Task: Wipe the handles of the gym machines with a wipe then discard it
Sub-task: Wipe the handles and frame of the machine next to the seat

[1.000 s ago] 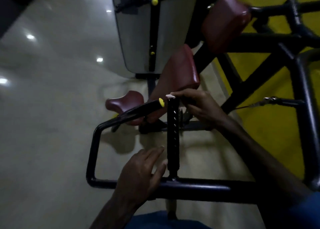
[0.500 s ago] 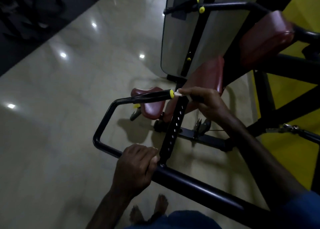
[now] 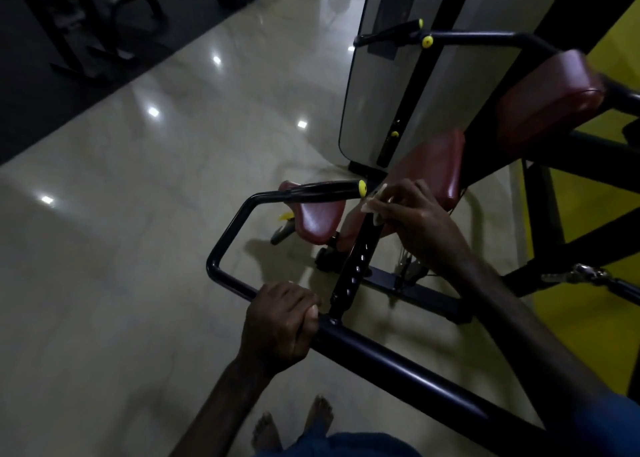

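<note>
Wipe (image 3: 373, 203) just slid off the post top, right hand (image 3: 412, 214) pinching it at 3 o'clock of the yellow-capped handle (image 3: 325, 191); left hand (image 3: 280, 325) now clamps the frame bar (image 3: 398, 359), so probably that handle's next.

Frame tube (image 3: 398, 356): black painted metal, semi-gloss. Seat pads (image 3: 550, 100): maroon vinyl, apparently. Floor (image 3: 138, 214): polished, reflective tile.

A glossy pale tiled floor (image 3: 145, 235) fills the room, dotted with reflected ceiling lights. A dark mat (image 3: 52, 86) borders it at the far left. Standing on the tiles — the black base bar (image 3: 408, 285) of a gym machine and two bare feet (image 3: 294, 422) at the near edge.
</note>
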Tool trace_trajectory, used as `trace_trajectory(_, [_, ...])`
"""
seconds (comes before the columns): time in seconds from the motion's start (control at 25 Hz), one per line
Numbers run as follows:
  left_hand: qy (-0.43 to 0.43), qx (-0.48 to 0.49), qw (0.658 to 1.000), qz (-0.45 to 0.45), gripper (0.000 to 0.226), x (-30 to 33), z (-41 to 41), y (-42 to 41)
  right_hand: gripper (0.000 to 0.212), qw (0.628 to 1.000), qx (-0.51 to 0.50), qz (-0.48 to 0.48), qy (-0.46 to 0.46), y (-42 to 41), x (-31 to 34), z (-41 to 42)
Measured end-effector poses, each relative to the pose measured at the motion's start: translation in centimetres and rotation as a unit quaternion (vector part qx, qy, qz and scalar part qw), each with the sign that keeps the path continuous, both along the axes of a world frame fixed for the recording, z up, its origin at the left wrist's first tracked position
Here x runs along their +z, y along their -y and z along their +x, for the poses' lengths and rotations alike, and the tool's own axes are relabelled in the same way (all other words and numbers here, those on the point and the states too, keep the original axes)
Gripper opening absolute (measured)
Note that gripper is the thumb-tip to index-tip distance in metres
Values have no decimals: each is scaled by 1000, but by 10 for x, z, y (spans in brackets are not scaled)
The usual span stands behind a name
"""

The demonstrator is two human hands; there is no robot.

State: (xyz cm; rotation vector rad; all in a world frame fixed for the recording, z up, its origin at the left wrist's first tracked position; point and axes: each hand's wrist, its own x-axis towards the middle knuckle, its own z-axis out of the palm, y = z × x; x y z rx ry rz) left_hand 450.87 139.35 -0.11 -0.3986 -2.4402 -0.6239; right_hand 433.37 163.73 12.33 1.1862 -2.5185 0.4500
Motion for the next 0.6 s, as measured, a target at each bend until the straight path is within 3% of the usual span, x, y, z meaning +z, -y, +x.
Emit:
trace_trajectory(0.16, [8,0,1000,2,39,-3,2,1,28,997,21,32,63,9,-2,3])
trace_trajectory(0.28, [17,-1,1000,-5,38,-3,2,2,28,992,66,93,55,8,3,6])
trace_trajectory(0.4, [38,4,999,-19,41,-3,1,4,26,998,18,56,31,9,13,-2])
trace_trajectory(0.6, [44,27,998,-21,45,2,6,0,27,982,136,122,50,9,1,12])
